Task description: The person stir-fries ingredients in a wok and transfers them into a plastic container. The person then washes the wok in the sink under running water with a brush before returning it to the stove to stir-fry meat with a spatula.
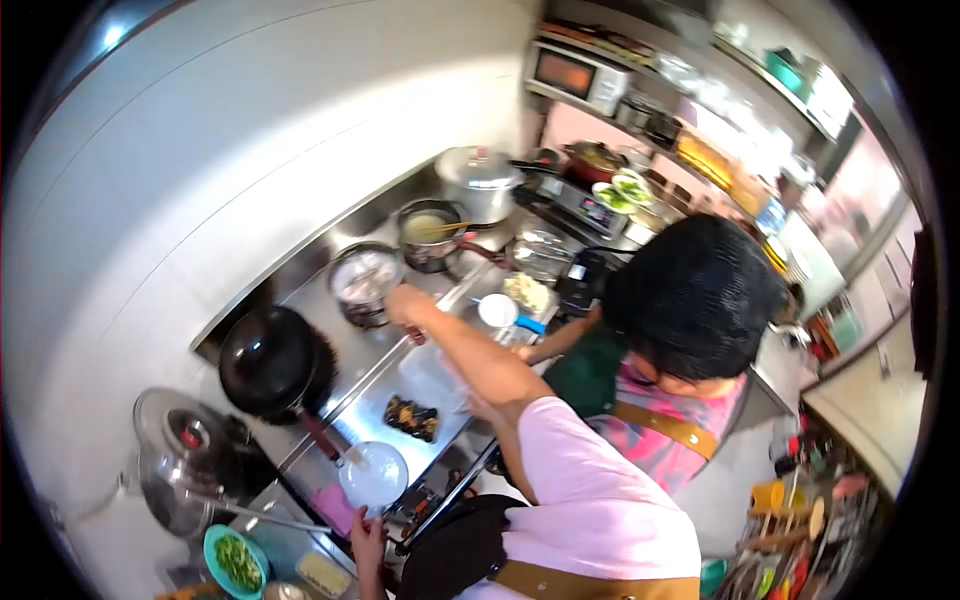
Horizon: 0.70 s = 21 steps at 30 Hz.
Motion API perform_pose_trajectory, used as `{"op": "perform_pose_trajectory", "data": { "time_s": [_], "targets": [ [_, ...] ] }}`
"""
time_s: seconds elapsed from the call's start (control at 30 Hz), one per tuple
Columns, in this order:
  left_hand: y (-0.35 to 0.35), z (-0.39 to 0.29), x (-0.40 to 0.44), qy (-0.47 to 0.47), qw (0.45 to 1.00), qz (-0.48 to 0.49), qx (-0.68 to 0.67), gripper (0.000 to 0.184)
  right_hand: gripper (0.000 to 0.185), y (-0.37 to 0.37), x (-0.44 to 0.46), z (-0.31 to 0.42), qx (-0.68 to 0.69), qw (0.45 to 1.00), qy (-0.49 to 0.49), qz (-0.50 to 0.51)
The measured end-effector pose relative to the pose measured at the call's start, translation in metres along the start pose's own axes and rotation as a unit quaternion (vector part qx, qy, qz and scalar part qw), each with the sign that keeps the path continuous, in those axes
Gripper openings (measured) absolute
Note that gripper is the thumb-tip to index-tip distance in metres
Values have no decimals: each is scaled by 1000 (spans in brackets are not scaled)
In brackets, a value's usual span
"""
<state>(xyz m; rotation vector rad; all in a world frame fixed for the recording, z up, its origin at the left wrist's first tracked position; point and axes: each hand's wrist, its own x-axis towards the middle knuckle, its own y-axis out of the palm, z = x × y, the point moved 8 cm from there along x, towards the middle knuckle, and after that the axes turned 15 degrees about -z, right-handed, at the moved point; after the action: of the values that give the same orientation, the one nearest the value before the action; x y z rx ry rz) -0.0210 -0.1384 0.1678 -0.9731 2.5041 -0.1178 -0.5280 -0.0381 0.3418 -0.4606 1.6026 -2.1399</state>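
Observation:
My right arm reaches across the stove, and my right hand [404,303] is closed around the handle [414,334] of a small pot [366,283] with pale food inside. Low in the view, my left hand [369,537] is at the near rim of a white bowl [374,478], its fingers seeming to pinch the edge. Beside that bowl lies a pink cloth [337,506]. Between my hands are a clear plastic tray [432,374] and a dark food piece with brown topping [410,417]. Part of another forearm shows beneath my right arm; whose it is, I cannot tell.
A black wok [265,365] stands left, near a glass lid [170,440]. Behind are a saucepan [428,228] and a large lidded pot [478,185]. Close on my right, a co-worker [690,310] reaches toward a blue-handled white pan [497,310]. Chopped greens fill a turquoise bowl [211,548].

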Motion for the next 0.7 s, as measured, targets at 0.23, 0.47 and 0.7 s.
{"op": "perform_pose_trajectory", "data": {
  "time_s": [0.23, 0.47, 0.7],
  "targets": [
    [15, -16, -5, 4, 996, 41, 83, 49, 22, -58, -29, 11, 4, 999, 26, 21],
    [11, -4, 6, -4, 998, 40, 55, 49, 16, -81, -36, 11, 6, 996, 23, 89],
    [5, -29, -11, 35, 994, 28, 102, 48, 24, -19, 4, -9, -35, 995, -58, 80]
  ]
}}
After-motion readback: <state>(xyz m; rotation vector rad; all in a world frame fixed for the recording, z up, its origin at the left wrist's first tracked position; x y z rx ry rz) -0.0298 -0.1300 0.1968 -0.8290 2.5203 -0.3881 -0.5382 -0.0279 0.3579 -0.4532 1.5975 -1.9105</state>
